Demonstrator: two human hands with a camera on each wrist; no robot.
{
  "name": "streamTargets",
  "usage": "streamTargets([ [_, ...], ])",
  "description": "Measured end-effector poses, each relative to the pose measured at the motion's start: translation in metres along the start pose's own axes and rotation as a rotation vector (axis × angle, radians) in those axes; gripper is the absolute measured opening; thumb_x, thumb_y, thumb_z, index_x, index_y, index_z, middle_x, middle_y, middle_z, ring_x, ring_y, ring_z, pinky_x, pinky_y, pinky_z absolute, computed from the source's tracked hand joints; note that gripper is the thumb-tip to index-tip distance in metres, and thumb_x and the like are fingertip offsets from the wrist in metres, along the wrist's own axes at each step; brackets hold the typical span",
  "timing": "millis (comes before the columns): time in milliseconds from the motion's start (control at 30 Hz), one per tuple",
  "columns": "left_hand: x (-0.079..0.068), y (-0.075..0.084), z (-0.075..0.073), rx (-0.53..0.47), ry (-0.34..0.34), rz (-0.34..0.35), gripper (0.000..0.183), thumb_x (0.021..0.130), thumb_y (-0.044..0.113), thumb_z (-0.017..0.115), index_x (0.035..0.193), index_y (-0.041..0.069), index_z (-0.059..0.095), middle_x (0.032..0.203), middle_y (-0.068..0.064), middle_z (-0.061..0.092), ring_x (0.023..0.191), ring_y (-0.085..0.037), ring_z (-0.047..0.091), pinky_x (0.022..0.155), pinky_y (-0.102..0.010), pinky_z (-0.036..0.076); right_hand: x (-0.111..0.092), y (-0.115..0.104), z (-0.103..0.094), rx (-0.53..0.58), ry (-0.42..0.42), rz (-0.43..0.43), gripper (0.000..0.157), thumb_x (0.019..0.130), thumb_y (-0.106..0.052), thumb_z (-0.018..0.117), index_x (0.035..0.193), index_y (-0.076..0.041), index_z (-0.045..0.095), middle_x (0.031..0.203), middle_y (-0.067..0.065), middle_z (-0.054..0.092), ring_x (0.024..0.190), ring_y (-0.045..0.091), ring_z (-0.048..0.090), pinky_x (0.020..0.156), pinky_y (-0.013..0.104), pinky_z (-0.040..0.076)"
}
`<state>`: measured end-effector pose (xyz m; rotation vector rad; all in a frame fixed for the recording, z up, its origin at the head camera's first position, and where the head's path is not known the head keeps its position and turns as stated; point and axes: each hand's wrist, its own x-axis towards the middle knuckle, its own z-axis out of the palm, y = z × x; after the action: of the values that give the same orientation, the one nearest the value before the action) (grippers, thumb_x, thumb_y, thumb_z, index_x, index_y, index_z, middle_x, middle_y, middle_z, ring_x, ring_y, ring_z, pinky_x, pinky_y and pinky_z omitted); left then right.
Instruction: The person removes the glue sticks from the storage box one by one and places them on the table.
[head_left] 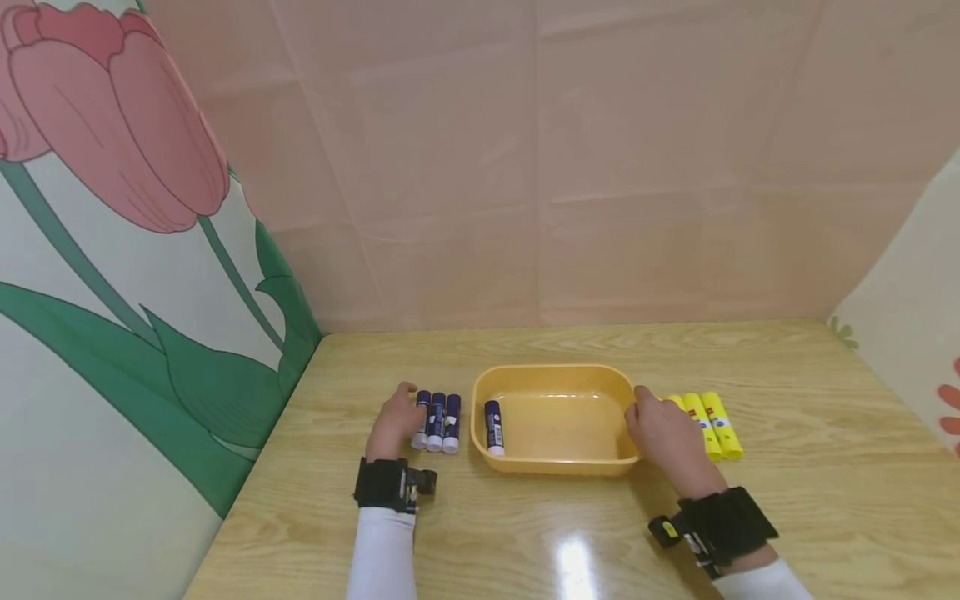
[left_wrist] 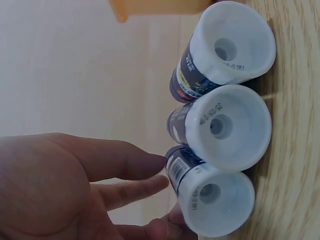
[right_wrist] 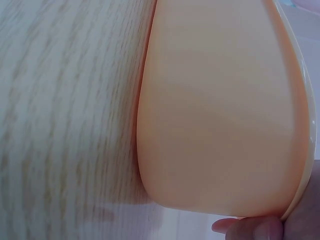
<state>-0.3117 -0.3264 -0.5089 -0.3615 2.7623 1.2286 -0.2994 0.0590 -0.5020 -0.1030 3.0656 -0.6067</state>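
Note:
My left hand (head_left: 395, 425) is at the leftmost of three dark blue glue sticks (head_left: 436, 421) with white ends, which lie side by side on the table. In the left wrist view, the thumb (left_wrist: 132, 160) is extended and its tip meets that glue stick (left_wrist: 215, 202); other fingers are beside it, partly hidden. My right hand (head_left: 670, 433) grips the right end of a yellow-orange plastic basket (head_left: 555, 467) by its rim. The right wrist view shows the basket's outer wall (right_wrist: 220, 110) and fingertips at its rim. Another blue glue stick (head_left: 493, 427) lies inside, along the basket's left wall.
Yellow glue sticks (head_left: 722, 425) lie in a row right of the basket, the nearest partly behind my right hand. A pink cloth wall (head_left: 540, 167) backs the wooden table (head_left: 480, 533); a tulip-printed panel (head_left: 112, 333) borders its left side.

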Motion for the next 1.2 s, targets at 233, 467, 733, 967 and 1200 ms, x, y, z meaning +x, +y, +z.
streamTargets([
  [233, -0.006, 0.003, -0.005, 0.003, 0.033, -0.013, 0.052, 0.1, 0.017, 0.047, 0.147, -0.002, 0.037, 0.139, -0.032, 0.05, 0.113, -0.039, 0.058, 0.093, -0.052, 0.05, -0.001, 0.0, 0.001, -0.002, 0.006, -0.003, 0.037, 0.103, -0.018, 0.041, 0.125, 0.011, 0.046, 0.071, 0.011, 0.05, 0.057, 0.022, 0.049, 0.051, 0.031, 0.04],
  [467, -0.011, 0.013, -0.012, 0.04, 0.084, 0.047, 0.051, 0.1, 0.02, 0.05, 0.144, -0.002, 0.04, 0.132, -0.029, 0.056, 0.107, -0.037, 0.06, 0.093, -0.052, 0.049, 0.0, 0.0, 0.001, -0.003, 0.001, 0.0, 0.04, 0.103, -0.018, 0.041, 0.129, 0.012, 0.044, 0.073, 0.011, 0.05, 0.059, 0.022, 0.049, 0.051, 0.031, 0.04],
  [733, -0.032, 0.04, -0.02, 0.055, 0.089, 0.119, 0.03, 0.098, 0.019, 0.054, 0.118, -0.003, 0.06, 0.104, -0.017, 0.068, 0.087, -0.026, 0.065, 0.073, -0.039, 0.054, 0.0, 0.001, 0.001, -0.006, -0.001, 0.003, 0.038, 0.103, -0.018, 0.042, 0.127, 0.012, 0.045, 0.073, 0.012, 0.05, 0.059, 0.022, 0.049, 0.051, 0.031, 0.04],
  [967, -0.053, 0.082, -0.001, 0.1, 0.036, 0.155, 0.016, 0.097, 0.017, 0.059, 0.089, 0.004, 0.066, 0.076, -0.005, 0.065, 0.063, -0.017, 0.059, 0.053, -0.029, 0.047, -0.001, 0.0, 0.0, 0.0, -0.009, 0.007, 0.036, 0.103, -0.018, 0.042, 0.126, 0.011, 0.045, 0.073, 0.012, 0.05, 0.059, 0.023, 0.049, 0.051, 0.031, 0.04],
  [1200, -0.065, 0.105, 0.032, 0.216, 0.005, 0.196, 0.036, 0.095, 0.015, 0.062, 0.062, 0.011, 0.05, 0.056, 0.001, 0.047, 0.046, -0.013, 0.047, 0.042, -0.024, 0.036, 0.001, 0.0, 0.001, 0.004, -0.012, 0.0, 0.037, 0.104, -0.018, 0.041, 0.126, 0.01, 0.045, 0.074, 0.012, 0.051, 0.059, 0.023, 0.049, 0.051, 0.031, 0.04],
])
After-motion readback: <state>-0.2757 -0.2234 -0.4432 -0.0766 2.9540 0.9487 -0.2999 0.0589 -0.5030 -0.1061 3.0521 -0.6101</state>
